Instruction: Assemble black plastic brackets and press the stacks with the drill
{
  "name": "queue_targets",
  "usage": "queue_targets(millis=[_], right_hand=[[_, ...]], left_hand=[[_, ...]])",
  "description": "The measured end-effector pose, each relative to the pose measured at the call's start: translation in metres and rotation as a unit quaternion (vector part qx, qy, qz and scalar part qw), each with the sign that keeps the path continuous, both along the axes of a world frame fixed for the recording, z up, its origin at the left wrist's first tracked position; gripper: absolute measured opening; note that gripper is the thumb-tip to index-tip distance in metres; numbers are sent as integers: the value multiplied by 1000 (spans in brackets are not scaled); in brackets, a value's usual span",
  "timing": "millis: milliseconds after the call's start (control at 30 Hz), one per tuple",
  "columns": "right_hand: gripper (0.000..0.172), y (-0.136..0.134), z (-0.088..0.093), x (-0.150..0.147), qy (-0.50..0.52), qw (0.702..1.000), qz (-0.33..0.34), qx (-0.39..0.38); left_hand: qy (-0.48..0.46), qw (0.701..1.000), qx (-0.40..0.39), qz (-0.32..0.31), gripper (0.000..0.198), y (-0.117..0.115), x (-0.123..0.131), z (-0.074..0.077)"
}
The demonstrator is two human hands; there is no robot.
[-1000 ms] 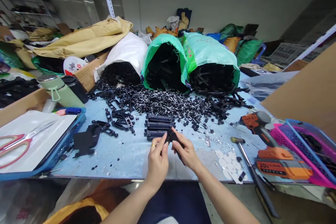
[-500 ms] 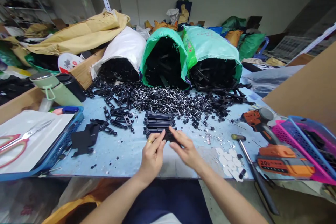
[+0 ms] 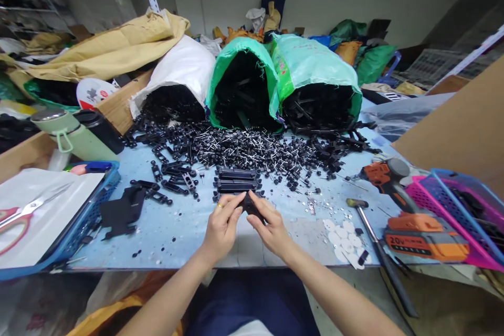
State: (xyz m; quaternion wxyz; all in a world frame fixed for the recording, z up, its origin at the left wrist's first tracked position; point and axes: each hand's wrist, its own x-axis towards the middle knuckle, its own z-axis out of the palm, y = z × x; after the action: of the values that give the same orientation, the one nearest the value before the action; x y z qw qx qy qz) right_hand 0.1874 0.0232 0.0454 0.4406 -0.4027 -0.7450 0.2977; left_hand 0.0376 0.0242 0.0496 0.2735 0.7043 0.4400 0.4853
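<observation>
Between my two hands is a small black plastic part (image 3: 250, 207), gripped from both sides; my fingers cover much of it, so its exact kind does not show. My left hand (image 3: 223, 223), with a ring on one finger, pinches its left side. On the other side my right hand (image 3: 271, 228) is closed on it with thumb and fingers. Just beyond my fingertips lies a row of long black plastic bars (image 3: 237, 181), side by side. Farther back spreads a heap of black-headed metal pins (image 3: 252, 149).
Sacks of black parts, one white (image 3: 185, 65) and two green (image 3: 224, 71), lie at the back. Scissors (image 3: 33, 207) rest in a blue basket at left. At right are a hammer (image 3: 372, 231), a cordless drill (image 3: 388, 178), white discs (image 3: 342, 236) and baskets (image 3: 441, 210).
Both hands have shifted slightly left and drawn closer together around the black part, which now shows more between the fingertips. The whole view has moved a little.
</observation>
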Motion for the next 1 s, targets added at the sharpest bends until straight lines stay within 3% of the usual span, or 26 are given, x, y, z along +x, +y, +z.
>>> queue_targets(millis=[100,133,200,267,333,400,467,600,767,900,933,1000], right_hand=[[42,31,3,24,-129,990,57,-23],[39,47,4,38,-178,983,39,-23],[35,85,8,74,-266,961,-67,-17],[33,126,12,119,-374,904,-208,0],[34,162,15,164,-512,804,-304,-6],[36,186,17,204,-627,717,-304,-37],[36,200,17,233,-668,691,-269,-60],[35,207,13,257,-690,698,-178,-73],[21,186,23,248,-712,697,-73,-46],[16,128,36,208,-664,737,-47,120],[15,108,37,193,-645,751,-39,131],[15,65,33,162,-617,783,-12,78]], left_hand=[[15,991,-95,97,36,-19,9,-23],[56,985,-104,124,38,-25,10,-29],[179,971,-77,134,44,-32,11,-37],[300,952,-18,58,51,-30,10,-39],[377,924,28,-63,55,-21,10,-37],[421,895,47,-140,54,-11,10,-34],[450,878,52,-152,54,-4,10,-32],[489,860,49,-137,54,-5,5,-28],[502,857,11,-112,54,-11,-3,-24],[468,878,-22,-96,39,-9,3,-29],[452,885,-25,-106,38,-8,6,-31],[426,894,-30,-137,37,-5,13,-33]])
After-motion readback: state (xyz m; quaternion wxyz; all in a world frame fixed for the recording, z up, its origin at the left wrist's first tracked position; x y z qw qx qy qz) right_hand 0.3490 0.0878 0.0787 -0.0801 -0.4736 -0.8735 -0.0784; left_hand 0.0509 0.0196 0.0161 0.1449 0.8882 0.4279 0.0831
